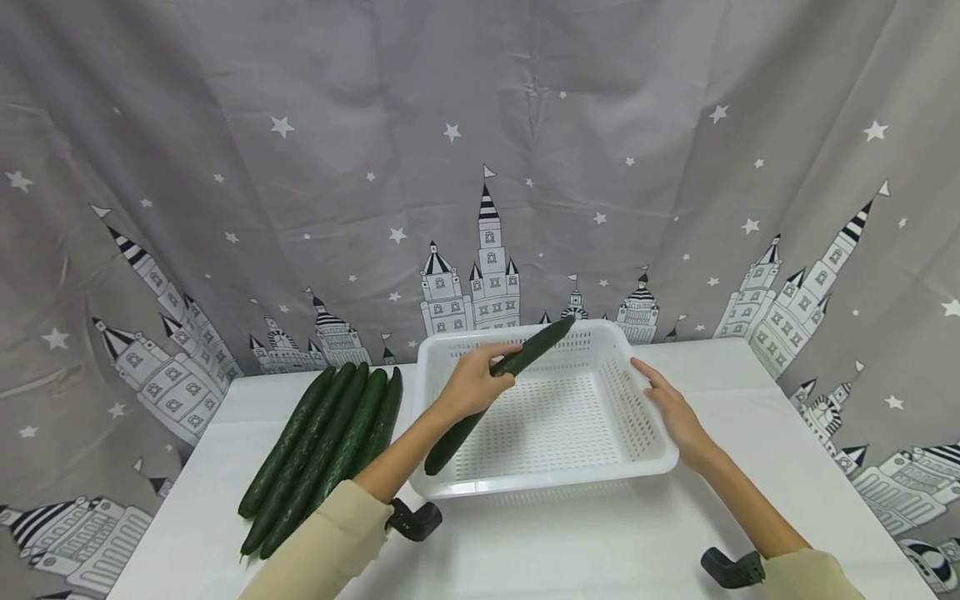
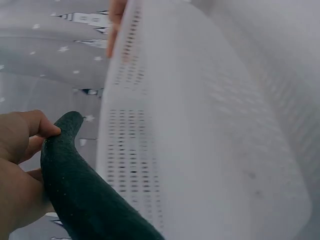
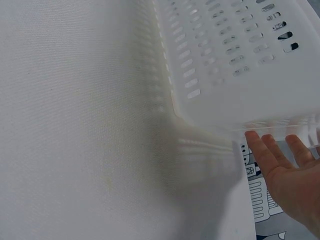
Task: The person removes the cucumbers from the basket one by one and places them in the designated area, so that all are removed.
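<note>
My left hand [image 1: 474, 382] grips a dark green cucumber [image 1: 542, 343] by its middle, with the thumb on one side and the fingers on the other. The cucumber slants over the left part of a white perforated plastic basket [image 1: 555, 480], whose slotted floor shows beneath it. In the left wrist view, the same cucumber [image 2: 90, 195] stretches from my fingertips towards the camera. My right hand [image 1: 678, 417] touches the basket's right side with fingers extended. From the right wrist, those fingers [image 3: 262, 150] look straight against the basket's outer wall.
Several more cucumbers [image 1: 330, 450] lie side by side on the white table [image 1: 750, 400], left of the basket. Behind the table hangs a grey curtain [image 1: 562, 167] printed with castles and stars. Dark camera mounts [image 1: 416, 522] sit at both wrists.
</note>
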Available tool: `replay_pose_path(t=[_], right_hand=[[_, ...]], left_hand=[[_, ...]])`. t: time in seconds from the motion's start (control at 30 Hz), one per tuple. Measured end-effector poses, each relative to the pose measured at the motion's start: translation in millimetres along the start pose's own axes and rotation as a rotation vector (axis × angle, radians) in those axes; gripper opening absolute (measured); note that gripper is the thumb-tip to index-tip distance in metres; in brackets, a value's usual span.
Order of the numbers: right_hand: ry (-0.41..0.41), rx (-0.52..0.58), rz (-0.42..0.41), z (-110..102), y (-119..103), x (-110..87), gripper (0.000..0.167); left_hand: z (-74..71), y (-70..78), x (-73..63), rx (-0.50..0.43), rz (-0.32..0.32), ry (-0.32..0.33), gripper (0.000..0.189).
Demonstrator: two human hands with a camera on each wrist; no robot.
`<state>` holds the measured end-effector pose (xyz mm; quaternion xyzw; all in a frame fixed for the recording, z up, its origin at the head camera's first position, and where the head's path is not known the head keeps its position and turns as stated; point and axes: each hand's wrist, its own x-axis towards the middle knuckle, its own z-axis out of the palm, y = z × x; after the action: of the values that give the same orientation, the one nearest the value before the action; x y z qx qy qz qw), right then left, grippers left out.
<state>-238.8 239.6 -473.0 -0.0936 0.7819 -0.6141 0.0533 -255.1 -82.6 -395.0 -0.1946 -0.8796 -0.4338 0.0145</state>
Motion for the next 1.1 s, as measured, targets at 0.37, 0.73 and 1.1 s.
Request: replay_pose_path(t=[0.37,0.73,1.1], right_hand=[[0.004,0.003,0.009,-1.5,0.2,-0.2,0.056],[-0.011,-0.006,-0.003,-0.9,-0.5,0.8,0.056],[-0.001,-0.015,0.012,-1.3,-0.5,0.3,0.056]], left_hand=[[-54.6,4.4,-12.2,-0.077,-0.085,0.128,0.053],[-101.0,-41.5,-43.8,-0.088,-0.179,0.235,0.05],[-149.1,-94.4,-85.8,-0.061,-0.277,0.268,0.053]])
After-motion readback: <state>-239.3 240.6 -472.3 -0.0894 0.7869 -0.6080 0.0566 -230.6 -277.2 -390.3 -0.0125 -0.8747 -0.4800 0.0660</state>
